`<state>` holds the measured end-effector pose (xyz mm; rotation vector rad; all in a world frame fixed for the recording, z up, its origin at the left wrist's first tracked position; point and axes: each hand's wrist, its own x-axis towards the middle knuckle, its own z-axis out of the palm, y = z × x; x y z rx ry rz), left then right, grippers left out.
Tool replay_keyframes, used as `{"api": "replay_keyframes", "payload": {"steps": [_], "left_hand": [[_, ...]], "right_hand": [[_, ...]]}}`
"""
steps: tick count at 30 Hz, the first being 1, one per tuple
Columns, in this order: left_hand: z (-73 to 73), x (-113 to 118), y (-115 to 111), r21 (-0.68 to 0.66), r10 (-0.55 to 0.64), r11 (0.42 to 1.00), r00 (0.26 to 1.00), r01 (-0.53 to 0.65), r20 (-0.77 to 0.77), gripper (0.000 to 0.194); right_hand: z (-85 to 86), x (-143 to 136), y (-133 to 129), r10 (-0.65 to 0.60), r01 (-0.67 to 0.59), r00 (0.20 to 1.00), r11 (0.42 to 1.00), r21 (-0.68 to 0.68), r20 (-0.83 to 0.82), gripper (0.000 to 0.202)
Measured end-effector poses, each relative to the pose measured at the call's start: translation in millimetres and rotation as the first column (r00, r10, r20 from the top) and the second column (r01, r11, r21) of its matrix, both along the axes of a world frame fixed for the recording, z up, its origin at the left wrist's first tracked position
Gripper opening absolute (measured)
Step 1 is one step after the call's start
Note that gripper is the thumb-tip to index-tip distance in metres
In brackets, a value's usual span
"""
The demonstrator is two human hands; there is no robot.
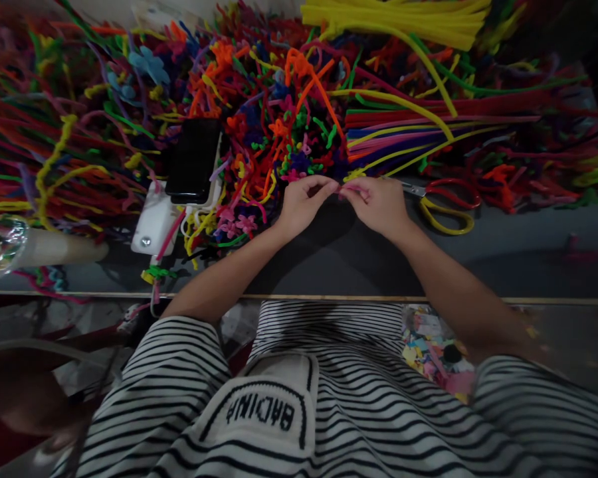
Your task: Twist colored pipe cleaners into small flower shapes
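My left hand (306, 201) and my right hand (376, 204) meet above the dark table, fingertips pinched close together. Between them runs a short piece of pink pipe cleaner (347, 188), mostly covered by the fingers. Both hands are closed on it. Just right of my right hand lie scissors (448, 206) with one red and one yellow handle loop. Behind my hands, bundled straight pipe cleaners (393, 133) in several colours lie beside a heap of bent and twisted ones (274, 126).
A black phone (194, 159) rests on a white device, near a white power bank (154, 222) with cables. At the left lies a clear-topped cone (44, 249). Yellow pipe cleaners (398, 20) are stacked at the back. Below the table edge (339, 298) sits a container of coloured scraps (436, 352).
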<state>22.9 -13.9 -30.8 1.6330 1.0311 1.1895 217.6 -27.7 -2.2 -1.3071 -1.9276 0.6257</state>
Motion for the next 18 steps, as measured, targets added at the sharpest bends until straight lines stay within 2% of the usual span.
{"api": "replay_keyframes", "payload": {"steps": [4, 7, 10, 14, 18], "left_hand": [[-7.2, -3, 6, -0.033, -0.004, 0.999, 1.0, 0.003, -0.011, 0.049], [-8.2, -3, 8, -0.026, -0.025, 0.999, 1.0, 0.025, -0.001, 0.051], [-7.2, -1, 7, -0.047, -0.049, 0.998, 0.998, 0.051, 0.029, 0.054], [-4.4, 1, 5, -0.09, -0.077, 0.992, 0.995, 0.083, 0.067, 0.059], [-2.0, -3, 4, -0.034, -0.028, 0.999, 0.999, 0.026, -0.042, 0.059]], "right_hand": [[-0.3, -2, -1, -0.053, 0.046, 0.985, 0.998, 0.049, 0.166, 0.031], [0.5, -3, -2, -0.048, 0.046, 0.985, 0.999, 0.017, 0.168, 0.035], [-1.0, -4, -1, -0.031, 0.035, 0.998, 0.998, -0.054, 0.058, 0.042], [-7.7, -6, 3, -0.025, -0.01, 0.985, 0.979, -0.201, -0.17, 0.051], [-13.8, -6, 5, -0.034, -0.056, 0.954, 0.956, -0.286, -0.299, 0.054]]}}
